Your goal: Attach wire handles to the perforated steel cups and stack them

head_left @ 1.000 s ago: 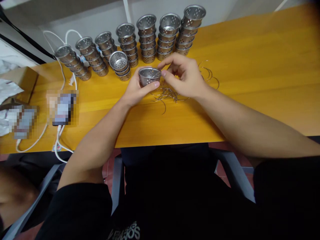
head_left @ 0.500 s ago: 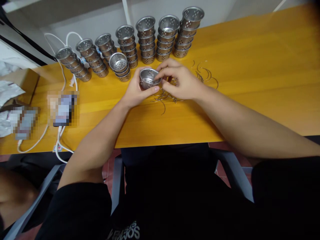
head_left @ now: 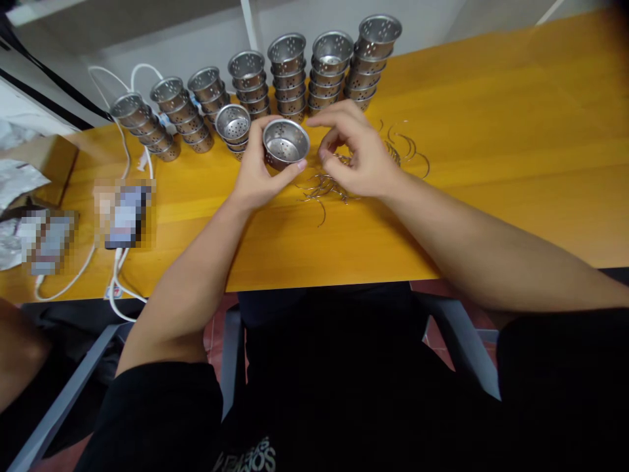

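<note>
My left hand (head_left: 254, 176) is wrapped round a small metal cup with a perforated wall (head_left: 282, 156), thumb along its near side. The cup is lifted off the table and tilted so that its inside faces me. Just right of the rim is my right hand (head_left: 362, 154), apart from the cup. Its index finger is stretched out, the other fingers are bent, and I see nothing between them. Beneath this hand lies a loose pile of thin curved metal wires (head_left: 327, 187), partly hidden. More curved wires (head_left: 410, 147) lie to its right.
Stacks of similar perforated cups (head_left: 289, 82) stand along the back of the yellow table (head_left: 491, 164). A shorter stack (head_left: 233, 124) is just behind my left hand. Two phones with white cables (head_left: 128, 219) and a cardboard box (head_left: 59, 160) are at the left. Another person's limb shows at lower left.
My left hand has raised the cup slightly to the left and tipped its opening towards me. My right hand has come away from the rim, its index finger now extended.
</note>
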The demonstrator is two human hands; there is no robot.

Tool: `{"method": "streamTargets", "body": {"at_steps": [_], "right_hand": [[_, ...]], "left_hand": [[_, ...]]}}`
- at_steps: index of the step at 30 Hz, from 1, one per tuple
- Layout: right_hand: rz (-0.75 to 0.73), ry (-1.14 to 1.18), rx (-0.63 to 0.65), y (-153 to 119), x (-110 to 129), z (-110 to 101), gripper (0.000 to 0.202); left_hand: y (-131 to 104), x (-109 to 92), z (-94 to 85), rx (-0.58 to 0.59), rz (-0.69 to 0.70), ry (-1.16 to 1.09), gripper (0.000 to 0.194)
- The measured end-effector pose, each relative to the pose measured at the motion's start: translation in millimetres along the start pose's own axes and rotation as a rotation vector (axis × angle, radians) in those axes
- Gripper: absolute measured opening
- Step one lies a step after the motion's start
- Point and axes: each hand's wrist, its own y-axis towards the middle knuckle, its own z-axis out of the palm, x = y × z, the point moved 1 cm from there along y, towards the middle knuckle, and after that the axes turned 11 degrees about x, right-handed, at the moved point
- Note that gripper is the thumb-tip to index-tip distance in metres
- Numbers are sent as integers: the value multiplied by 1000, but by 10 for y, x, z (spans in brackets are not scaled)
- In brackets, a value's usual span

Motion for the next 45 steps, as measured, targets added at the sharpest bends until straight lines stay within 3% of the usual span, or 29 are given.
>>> {"method": "streamTargets", "body": {"at_steps": [4, 7, 9, 14, 18, 22, 25, 28, 32, 35, 40, 42, 45], "right_hand": [[38, -3, -50, 2, -118, -41, 62], [78, 3, -41, -7, -228, -36, 60], [89, 6, -33, -10, -272, -26, 61], [86, -16, -17, 0, -253, -15, 59], [107, -38, -3, 1, -228, -16, 54], [105, -39, 15, -15, -260, 2, 52], [93, -22, 12, -26, -296, 24, 49], [66, -1, 5, -30, -315, 40, 47], [61, 23, 15, -34, -309, 48, 49], [80, 30, 20, -39, -299, 54, 47], [76, 37, 34, -45, -291, 61, 44], [82, 45, 40, -47, -289, 62, 46], [98, 47, 49, -49, -286, 62, 50]], "left_hand": [[16, 54, -468, -231, 57, 218, 108], [-55, 267, -751, -296, 20, 288, 80], [-113, 448, -855, -320, 9, 300, 74], [-186, 847, -916, -320, -36, 156, 108], [-193, 1092, -886, -215, -87, 128, 110], [-169, 1255, -833, -354, -89, 67, 116], [-143, 1214, -801, -361, -122, 13, 130], [-136, 980, -783, -245, -155, 14, 138], [-134, 538, -747, -3, -234, 121, 113], [-111, 348, -735, 13, -283, 104, 102], [-67, 348, -739, 95, -333, 112, 98], [-69, 351, -761, 68, -340, 139, 95], [-110, 341, -828, 116, -245, 156, 81]]}}
